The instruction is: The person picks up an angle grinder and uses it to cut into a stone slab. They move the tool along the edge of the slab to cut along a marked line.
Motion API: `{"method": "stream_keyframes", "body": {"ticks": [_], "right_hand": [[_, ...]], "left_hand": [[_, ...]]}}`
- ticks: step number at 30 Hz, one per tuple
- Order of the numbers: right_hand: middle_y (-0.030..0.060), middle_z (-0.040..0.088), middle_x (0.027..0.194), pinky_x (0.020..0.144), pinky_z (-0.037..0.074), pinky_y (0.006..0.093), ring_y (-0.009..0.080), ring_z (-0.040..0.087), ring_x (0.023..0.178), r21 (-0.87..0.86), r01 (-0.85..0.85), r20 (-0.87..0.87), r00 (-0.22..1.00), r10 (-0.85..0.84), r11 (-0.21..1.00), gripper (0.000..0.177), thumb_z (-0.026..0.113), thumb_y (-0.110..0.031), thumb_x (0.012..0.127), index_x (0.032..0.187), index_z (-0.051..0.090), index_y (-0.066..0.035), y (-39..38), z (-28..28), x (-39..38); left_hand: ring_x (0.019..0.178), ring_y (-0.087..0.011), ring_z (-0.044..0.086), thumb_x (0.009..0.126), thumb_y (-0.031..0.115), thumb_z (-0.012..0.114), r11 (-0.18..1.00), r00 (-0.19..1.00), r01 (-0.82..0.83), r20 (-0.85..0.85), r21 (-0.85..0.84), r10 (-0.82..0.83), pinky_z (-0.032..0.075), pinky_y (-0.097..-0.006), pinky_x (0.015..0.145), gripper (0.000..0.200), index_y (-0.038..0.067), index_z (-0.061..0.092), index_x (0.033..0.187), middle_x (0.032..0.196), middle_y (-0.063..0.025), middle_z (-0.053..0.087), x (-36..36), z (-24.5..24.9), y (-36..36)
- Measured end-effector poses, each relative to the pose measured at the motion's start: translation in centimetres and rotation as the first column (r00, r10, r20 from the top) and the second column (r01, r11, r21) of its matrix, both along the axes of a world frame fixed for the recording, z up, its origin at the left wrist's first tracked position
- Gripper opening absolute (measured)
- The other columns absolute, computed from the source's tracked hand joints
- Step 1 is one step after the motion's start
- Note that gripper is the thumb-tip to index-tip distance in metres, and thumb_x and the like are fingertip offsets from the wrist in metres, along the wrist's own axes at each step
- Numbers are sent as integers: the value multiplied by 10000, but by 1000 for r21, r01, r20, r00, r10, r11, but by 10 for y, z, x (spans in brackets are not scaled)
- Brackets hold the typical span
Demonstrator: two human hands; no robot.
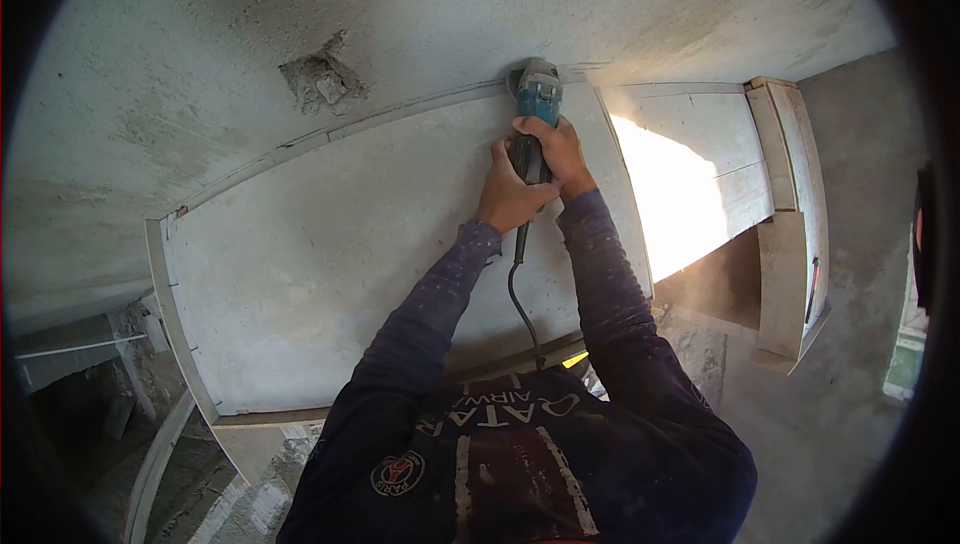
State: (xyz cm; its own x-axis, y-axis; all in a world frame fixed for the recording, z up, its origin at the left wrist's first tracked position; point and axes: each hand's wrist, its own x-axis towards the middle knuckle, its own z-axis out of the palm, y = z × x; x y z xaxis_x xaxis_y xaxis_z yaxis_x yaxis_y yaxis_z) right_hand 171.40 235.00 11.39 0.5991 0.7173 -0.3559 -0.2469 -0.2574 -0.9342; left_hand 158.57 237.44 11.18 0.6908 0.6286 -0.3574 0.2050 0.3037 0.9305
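Both hands grip a teal and black angle grinder (540, 102), its head touching the seam between the rough wall (420, 34) and a pale flat panel (330, 254). My left hand (512, 192) is wrapped round the lower part of the black body. Higher up, my right hand (562, 156) closes round the body just below the teal section. The disc under the guard is mostly hidden at the wall. A black cord (516, 289) hangs from the tool's rear end and curves down over the panel toward my chest.
A broken hole (328, 76) shows in the wall at upper left. Wooden boards (785, 164) form a raised edge at right, beside a dark opening (720, 279). Bright sunlight falls on the neighbouring panel (665, 184). A wooden strip (180, 319) edges the panel's left side.
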Motion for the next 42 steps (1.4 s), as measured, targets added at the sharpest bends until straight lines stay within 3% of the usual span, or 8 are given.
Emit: {"method": "stream_keyframes", "body": {"ticks": [8,13,29,35,37,42], "right_hand": [[107,668,833,636,552,330,194,680,707,10,-7,-30,1000,7,1000,347,756,-211,783,990,614,28,7,-5,-5],[103,664,845,628,554,331,195,679,696,46,-8,-64,998,11,999,338,756,-204,784,989,613,22,9,-12,-9],[103,677,852,643,556,332,196,684,700,22,-13,-28,999,14,1000,323,753,-184,786,984,637,43,17,-13,-33],[102,675,837,643,557,329,191,679,696,55,-16,-29,999,18,998,294,745,-182,797,964,635,33,20,-11,-40],[101,675,835,643,557,328,189,680,698,59,-15,-41,999,18,998,289,745,-184,799,957,633,31,21,-13,-41],[102,674,853,645,555,323,187,679,695,69,-41,-35,998,43,997,308,751,-193,797,970,628,31,20,-25,-43]], "left_hand": [[715,-162,643,683,167,777,993,999,-44,18,106,42,530,-279,526,1025,-86,178,1476,1119,-190,559,-2,-28,5],[685,-160,637,673,159,779,981,997,-58,51,184,50,525,-290,531,1033,-102,171,1466,1053,-170,586,-6,-36,8],[752,-187,666,661,177,771,999,1000,8,9,35,-8,552,-291,568,1069,-125,151,1477,1118,-210,578,-35,-20,16],[693,-182,659,655,166,767,992,1000,-26,13,126,24,545,-292,537,1061,-131,159,1473,1034,-184,601,-39,-22,21],[655,-175,647,660,167,768,999,1000,-6,6,51,6,537,-290,518,1061,-120,157,1478,996,-170,606,-44,-16,20],[650,-166,645,667,176,772,997,999,-33,13,66,33,532,-285,506,1065,-105,150,1485,999,-170,606,-48,-24,15]]}}
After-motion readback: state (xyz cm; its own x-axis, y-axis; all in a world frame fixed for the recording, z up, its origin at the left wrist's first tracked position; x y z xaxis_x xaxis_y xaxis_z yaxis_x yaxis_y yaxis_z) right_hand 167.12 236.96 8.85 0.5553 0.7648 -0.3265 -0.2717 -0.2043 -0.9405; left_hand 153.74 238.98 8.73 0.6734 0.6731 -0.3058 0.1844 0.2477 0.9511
